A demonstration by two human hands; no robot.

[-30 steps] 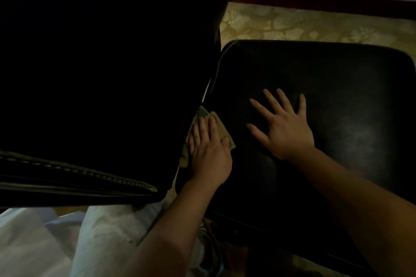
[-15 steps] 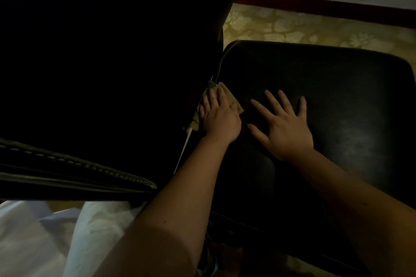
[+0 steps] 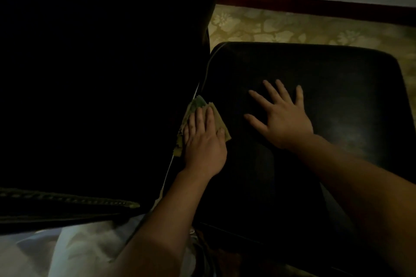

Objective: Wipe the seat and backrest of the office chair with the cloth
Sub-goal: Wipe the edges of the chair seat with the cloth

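Note:
The black office chair fills most of the view: its dark backrest (image 3: 101, 74) rises on the left and its leather seat (image 3: 337, 96) spreads to the right. A greenish cloth (image 3: 195, 108) lies pressed in the crease where seat meets backrest. My left hand (image 3: 204, 141) rests flat on that cloth, fingers together, most of the cloth hidden beneath it. My right hand (image 3: 283, 117) lies flat on the middle of the seat with fingers spread and nothing in it.
A patterned yellowish floor (image 3: 292, 27) shows beyond the seat, ending at a dark red skirting board (image 3: 315, 7) and a pale wall. White clothing (image 3: 78, 252) appears at the lower left. A stitched seam (image 3: 67, 200) runs along the backrest's near edge.
My left hand slid the cloth away along the crease, then back toward me to about its earlier spot. My right hand has stayed planted on the seat.

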